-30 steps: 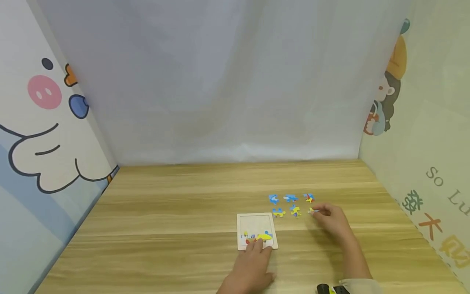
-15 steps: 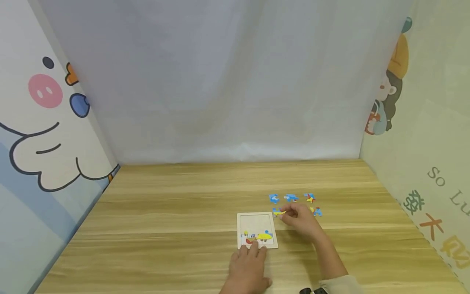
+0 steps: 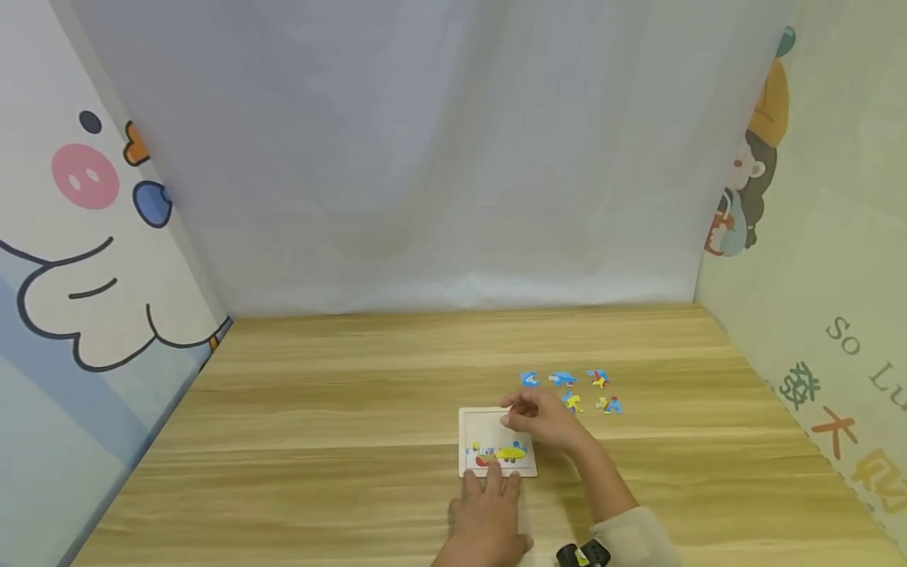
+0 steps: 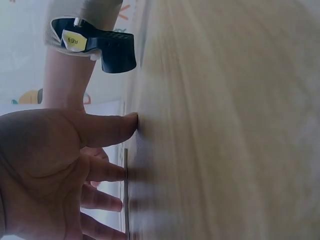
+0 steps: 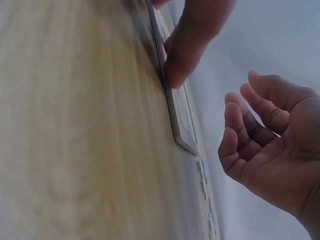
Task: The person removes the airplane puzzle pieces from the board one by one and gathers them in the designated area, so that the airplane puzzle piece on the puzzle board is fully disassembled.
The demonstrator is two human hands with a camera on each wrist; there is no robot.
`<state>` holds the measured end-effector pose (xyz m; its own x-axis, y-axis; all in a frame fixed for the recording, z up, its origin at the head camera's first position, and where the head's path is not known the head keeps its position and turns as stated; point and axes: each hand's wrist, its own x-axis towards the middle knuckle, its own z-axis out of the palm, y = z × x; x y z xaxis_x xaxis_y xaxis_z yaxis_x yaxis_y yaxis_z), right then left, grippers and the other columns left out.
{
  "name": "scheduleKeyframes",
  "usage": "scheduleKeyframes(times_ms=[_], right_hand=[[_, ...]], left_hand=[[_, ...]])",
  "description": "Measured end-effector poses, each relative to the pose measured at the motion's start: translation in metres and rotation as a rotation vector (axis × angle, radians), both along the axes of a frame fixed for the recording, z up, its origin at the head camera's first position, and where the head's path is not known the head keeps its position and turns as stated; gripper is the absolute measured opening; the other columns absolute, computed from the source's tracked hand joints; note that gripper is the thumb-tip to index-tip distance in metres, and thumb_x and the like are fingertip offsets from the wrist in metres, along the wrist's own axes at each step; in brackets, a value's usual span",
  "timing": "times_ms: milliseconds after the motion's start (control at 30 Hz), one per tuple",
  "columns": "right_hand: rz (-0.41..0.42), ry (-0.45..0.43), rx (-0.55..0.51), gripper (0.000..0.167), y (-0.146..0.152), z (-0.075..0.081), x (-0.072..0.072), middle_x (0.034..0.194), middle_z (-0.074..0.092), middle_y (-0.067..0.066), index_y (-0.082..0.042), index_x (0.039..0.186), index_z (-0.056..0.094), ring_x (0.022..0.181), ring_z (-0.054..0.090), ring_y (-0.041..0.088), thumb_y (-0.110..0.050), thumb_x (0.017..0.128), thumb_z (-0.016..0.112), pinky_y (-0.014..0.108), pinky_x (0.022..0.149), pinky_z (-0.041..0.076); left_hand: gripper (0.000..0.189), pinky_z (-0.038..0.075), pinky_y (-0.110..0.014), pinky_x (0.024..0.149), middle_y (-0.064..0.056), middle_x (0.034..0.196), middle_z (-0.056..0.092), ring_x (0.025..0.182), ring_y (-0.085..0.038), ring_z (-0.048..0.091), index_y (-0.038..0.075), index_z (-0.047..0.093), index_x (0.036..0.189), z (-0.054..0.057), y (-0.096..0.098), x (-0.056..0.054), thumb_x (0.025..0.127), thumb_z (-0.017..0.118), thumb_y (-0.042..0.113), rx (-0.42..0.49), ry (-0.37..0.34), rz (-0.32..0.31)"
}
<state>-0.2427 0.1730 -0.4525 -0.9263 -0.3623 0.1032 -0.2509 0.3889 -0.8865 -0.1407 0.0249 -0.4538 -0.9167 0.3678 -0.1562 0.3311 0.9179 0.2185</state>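
Note:
A square wooden puzzle board (image 3: 463,441) with a pale rim lies on the table, its lower part filled with yellow, red and blue picture pieces (image 3: 510,453). My left hand (image 3: 487,512) rests with spread, fairly straight fingers on the board's near edge. Above the board's upper right corner hovers my right hand (image 3: 546,417). In the right wrist view the right hand (image 5: 275,130) has loosely bent fingers, thumb apart from the fingertips, and no piece shows between them. Loose jigsaw pieces (image 3: 563,379) lie beyond and right of it; the spot under the hand is hidden.
The wood-grain table (image 3: 319,425) reaches back to a grey-white curtain (image 3: 453,157). Printed side walls (image 3: 836,236) stand left and right. A black device (image 3: 583,554) with a yellow label sits on my right wrist, near the sleeve (image 3: 634,539).
My right hand has left the lower right loose piece and moved leftward past the lower row to above the board. My left hand stays at the board's near edge, barely shifted.

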Motion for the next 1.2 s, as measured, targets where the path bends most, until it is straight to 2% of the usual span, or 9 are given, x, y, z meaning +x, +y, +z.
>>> scheduleKeyframes(times_ms=[267, 433, 533, 700, 900, 1000, 1200], right_hand=[[0.096, -0.075, -0.004, 0.021, -0.009, -0.007, -0.009, 0.087, 0.059, 0.005, 0.0, 0.103, 0.065, 0.081, 0.053, 0.019, -0.01, 0.085, 0.066, 0.03, 0.069, 0.046], [0.178, -0.172, -0.011, 0.02, -0.014, -0.011, -0.019, 0.094, 0.064, 0.006, -0.002, 0.105, 0.067, 0.081, 0.054, 0.017, -0.01, 0.086, 0.065, 0.03, 0.069, 0.047], [0.22, -0.21, 0.041, 0.019, -0.017, -0.013, -0.025, 0.094, 0.065, 0.004, -0.004, 0.104, 0.068, 0.077, 0.054, 0.016, -0.011, 0.086, 0.065, 0.029, 0.066, 0.046], [0.279, -0.201, 0.164, 0.016, -0.022, -0.009, -0.03, 0.091, 0.064, -0.002, -0.008, 0.1, 0.07, 0.077, 0.053, 0.014, -0.012, 0.085, 0.067, 0.03, 0.067, 0.046], [0.394, -0.189, 0.274, 0.015, -0.027, -0.006, -0.034, 0.075, 0.059, -0.005, -0.009, 0.098, 0.071, 0.069, 0.05, 0.01, -0.006, 0.085, 0.064, 0.027, 0.065, 0.044], [0.425, -0.182, 0.289, 0.015, -0.029, -0.005, -0.034, 0.068, 0.057, -0.004, -0.007, 0.095, 0.071, 0.063, 0.047, 0.009, -0.002, 0.083, 0.064, 0.025, 0.061, 0.043], [0.428, -0.176, 0.286, 0.016, -0.033, -0.004, -0.03, 0.063, 0.054, -0.003, -0.004, 0.092, 0.07, 0.058, 0.045, 0.008, 0.004, 0.081, 0.063, 0.022, 0.058, 0.04]], left_hand=[[0.08, 0.047, -0.058, 0.073, -0.012, 0.142, 0.035, 0.121, -0.048, 0.032, 0.013, 0.045, 0.137, 0.003, 0.001, -0.003, 0.073, 0.073, 0.05, -0.046, -0.063, 0.0], [0.079, 0.048, -0.055, 0.071, -0.012, 0.136, 0.037, 0.117, -0.048, 0.035, 0.012, 0.047, 0.136, 0.004, 0.001, -0.002, 0.073, 0.073, 0.051, -0.065, -0.013, -0.021], [0.079, 0.048, -0.053, 0.068, -0.012, 0.134, 0.039, 0.115, -0.047, 0.037, 0.012, 0.048, 0.136, 0.004, 0.001, -0.002, 0.072, 0.073, 0.052, -0.075, 0.013, -0.025], [0.078, 0.049, -0.052, 0.067, -0.011, 0.135, 0.039, 0.114, -0.046, 0.038, 0.013, 0.048, 0.135, 0.003, 0.002, -0.003, 0.073, 0.072, 0.052, -0.087, 0.015, -0.022], [0.078, 0.049, -0.056, 0.073, -0.011, 0.142, 0.036, 0.12, -0.047, 0.034, 0.016, 0.045, 0.138, 0.001, 0.003, -0.004, 0.075, 0.07, 0.052, -0.097, -0.044, -0.018], [0.077, 0.048, -0.057, 0.074, -0.011, 0.142, 0.036, 0.121, -0.047, 0.034, 0.017, 0.044, 0.139, 0.0, 0.004, -0.004, 0.075, 0.07, 0.052, -0.099, -0.058, -0.009], [0.076, 0.049, -0.056, 0.072, -0.009, 0.141, 0.038, 0.12, -0.045, 0.035, 0.017, 0.046, 0.137, -0.001, 0.005, -0.003, 0.074, 0.07, 0.053, -0.12, -0.042, 0.002]])
